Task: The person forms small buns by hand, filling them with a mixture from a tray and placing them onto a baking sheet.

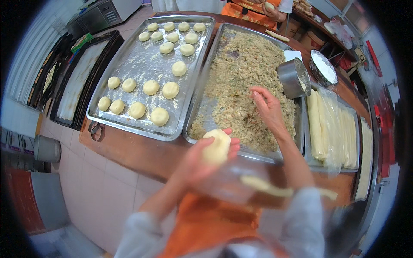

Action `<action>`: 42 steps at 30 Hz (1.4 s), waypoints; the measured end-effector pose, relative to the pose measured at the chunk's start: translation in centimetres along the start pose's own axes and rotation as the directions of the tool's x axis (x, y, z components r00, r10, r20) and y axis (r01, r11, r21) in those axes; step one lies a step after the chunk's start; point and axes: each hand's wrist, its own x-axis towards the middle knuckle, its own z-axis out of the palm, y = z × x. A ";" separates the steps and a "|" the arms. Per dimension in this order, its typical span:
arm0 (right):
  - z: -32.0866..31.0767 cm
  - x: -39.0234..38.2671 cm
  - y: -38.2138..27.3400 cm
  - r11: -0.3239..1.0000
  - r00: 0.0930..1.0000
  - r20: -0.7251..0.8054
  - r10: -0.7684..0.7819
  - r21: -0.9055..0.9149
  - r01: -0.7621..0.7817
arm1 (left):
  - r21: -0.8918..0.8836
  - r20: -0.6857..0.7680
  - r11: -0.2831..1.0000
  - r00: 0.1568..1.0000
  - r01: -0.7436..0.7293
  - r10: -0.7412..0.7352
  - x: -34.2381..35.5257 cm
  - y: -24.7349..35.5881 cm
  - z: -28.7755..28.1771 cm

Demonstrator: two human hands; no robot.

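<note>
My left hand (202, 159) cups a pale flattened dough piece (216, 146) above the near edge of the wooden table. My right hand (267, 107) reaches into a steel tray (194, 114) heaped with crumbly yellowish filling (241, 73), fingertips pinched into the filling. To the left lies a second steel tray (142, 69) holding several round filled dough balls (159, 116) in rows.
A steel cup (293, 78) lies tilted by the filling tray. Long dough logs (316, 124) under clear plastic fill a tray on the right. A white-filled bowl (323, 66) is behind. Dark baking trays (81, 77) stand left. Another person (258, 10) works at the table's far end.
</note>
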 end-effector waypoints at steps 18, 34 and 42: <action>-3.1 -4.8 -2.1 0.841 0.918 0.377 0.124 0.452 -0.299 | 0.006 -0.055 0.977 0.975 -0.213 0.213 7.1 -0.6 -0.7; -3.0 -8.3 -2.6 0.963 0.982 0.161 -0.099 0.263 0.054 | 0.854 0.446 0.119 0.830 -0.507 0.334 8.1 -2.2 1.7; -1.5 -9.6 -3.7 0.759 0.985 0.010 0.174 0.636 -0.140 | 0.829 0.404 -0.204 0.306 -0.521 0.862 10.0 -4.7 5.1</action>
